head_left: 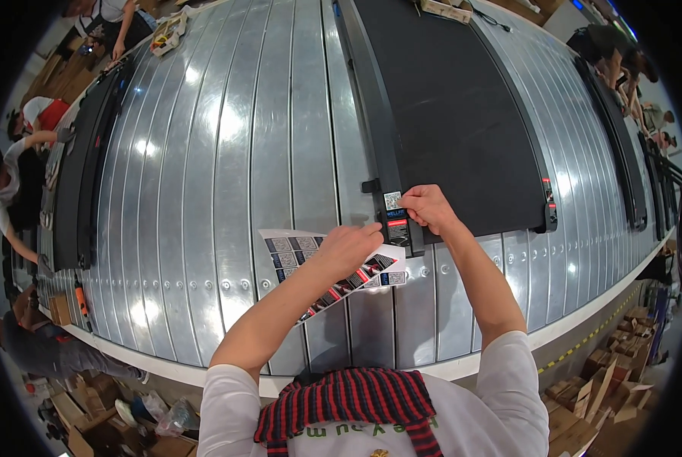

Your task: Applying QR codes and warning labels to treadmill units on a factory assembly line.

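Observation:
A black treadmill deck lies flat on the metal-slat table, its long side rail to the left. On the rail's near end are a small label with a square code and a red-and-black label below it. My right hand is closed, thumb and fingers pinching at the right edge of the code label. My left hand grips sheets of stickers, some with codes, some red and black. The sheets hang just left of the rail's end; my fingers hide part of them.
More black treadmill parts lie along the left and right of the slatted table. Small parts trays sit at the far side. Co-workers bend over both sides. Cardboard boxes crowd the floor at lower right and lower left.

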{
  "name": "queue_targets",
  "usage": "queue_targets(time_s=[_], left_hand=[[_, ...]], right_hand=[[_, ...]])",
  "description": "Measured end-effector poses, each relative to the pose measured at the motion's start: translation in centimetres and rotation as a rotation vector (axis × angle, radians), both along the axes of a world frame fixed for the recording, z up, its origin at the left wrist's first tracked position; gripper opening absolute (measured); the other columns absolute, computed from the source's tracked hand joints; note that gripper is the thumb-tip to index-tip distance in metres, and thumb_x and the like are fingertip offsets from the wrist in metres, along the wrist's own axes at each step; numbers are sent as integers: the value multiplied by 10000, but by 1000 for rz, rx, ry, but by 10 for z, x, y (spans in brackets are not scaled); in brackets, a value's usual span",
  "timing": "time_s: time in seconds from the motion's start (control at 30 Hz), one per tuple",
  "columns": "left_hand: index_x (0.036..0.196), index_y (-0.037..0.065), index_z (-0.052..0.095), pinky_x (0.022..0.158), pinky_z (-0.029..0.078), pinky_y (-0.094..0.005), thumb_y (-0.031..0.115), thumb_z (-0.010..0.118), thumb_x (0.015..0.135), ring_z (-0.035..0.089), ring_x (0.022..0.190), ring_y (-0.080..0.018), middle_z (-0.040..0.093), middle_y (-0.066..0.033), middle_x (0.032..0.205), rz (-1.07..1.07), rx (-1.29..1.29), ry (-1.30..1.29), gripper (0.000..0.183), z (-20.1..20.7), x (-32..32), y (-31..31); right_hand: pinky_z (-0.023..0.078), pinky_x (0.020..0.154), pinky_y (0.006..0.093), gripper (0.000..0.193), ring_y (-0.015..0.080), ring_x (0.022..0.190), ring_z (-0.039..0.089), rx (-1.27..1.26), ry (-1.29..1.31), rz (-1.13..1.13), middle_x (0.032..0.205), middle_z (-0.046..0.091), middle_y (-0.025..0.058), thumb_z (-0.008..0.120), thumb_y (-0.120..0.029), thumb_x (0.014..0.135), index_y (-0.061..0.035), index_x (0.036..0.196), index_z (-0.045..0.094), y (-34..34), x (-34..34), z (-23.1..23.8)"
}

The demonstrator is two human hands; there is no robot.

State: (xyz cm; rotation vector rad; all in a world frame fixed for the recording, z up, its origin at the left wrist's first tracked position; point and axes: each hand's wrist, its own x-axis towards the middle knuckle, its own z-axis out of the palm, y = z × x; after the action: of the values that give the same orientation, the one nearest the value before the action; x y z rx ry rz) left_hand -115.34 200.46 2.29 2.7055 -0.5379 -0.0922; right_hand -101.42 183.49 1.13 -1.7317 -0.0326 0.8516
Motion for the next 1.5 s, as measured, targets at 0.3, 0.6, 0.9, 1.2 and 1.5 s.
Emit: queue_targets(time_s=[0.3, 0.6, 0.9, 1.2, 1.5], left_hand=[[834, 20, 531, 661, 497, -408, 92, 495, 788, 607, 804, -319, 561, -113, 1154, -44, -118, -84, 93, -6, 18, -8], [860, 23, 565, 691, 509, -419, 46, 505, 764, 621, 799, -324, 558, -93, 1133, 20, 48, 46, 116, -6, 22, -20], [896, 103, 536, 558, 487, -435, 139, 494, 818, 616, 691, -319, 607, -67, 806, -133, 56, 93, 96, -2, -42, 11], [1067, 162, 587, 691, 509, -368, 90, 582, 755, 623, 883, -286, 647, -59, 987, 63, -184, 6, 320, 53, -160, 48], [1016, 94, 630, 726, 520, -329, -30, 599, 691, 641, 860, -296, 662, -111, 942, 544, -344, 14, 350, 77, -246, 77]], right_hand=[[258, 338, 218, 98, 62, 385, 394, 17, -35, -13, 519, 500, 26, 630, -58, 758, 32, 756, 590, 1, -1, -3], [458, 535, 378, 207, 253, 570, 570, -651, -1126, 176, 709, 612, 100, 696, -144, 695, -31, 794, 554, 11, -18, -4], [381, 967, 404, 372, 308, 1103, 520, -478, -1548, 412, 1124, 572, 185, 622, -203, 792, 18, 1078, 532, 3, -68, -16], [394, 913, 416, 437, 315, 1079, 517, -437, -1396, 271, 1117, 574, 142, 689, -207, 738, -54, 1114, 528, 18, -21, 24], [394, 924, 400, 605, 274, 1209, 401, -970, -1468, 38, 1256, 452, 96, 669, -54, 645, -82, 1210, 455, -36, 87, 85]])
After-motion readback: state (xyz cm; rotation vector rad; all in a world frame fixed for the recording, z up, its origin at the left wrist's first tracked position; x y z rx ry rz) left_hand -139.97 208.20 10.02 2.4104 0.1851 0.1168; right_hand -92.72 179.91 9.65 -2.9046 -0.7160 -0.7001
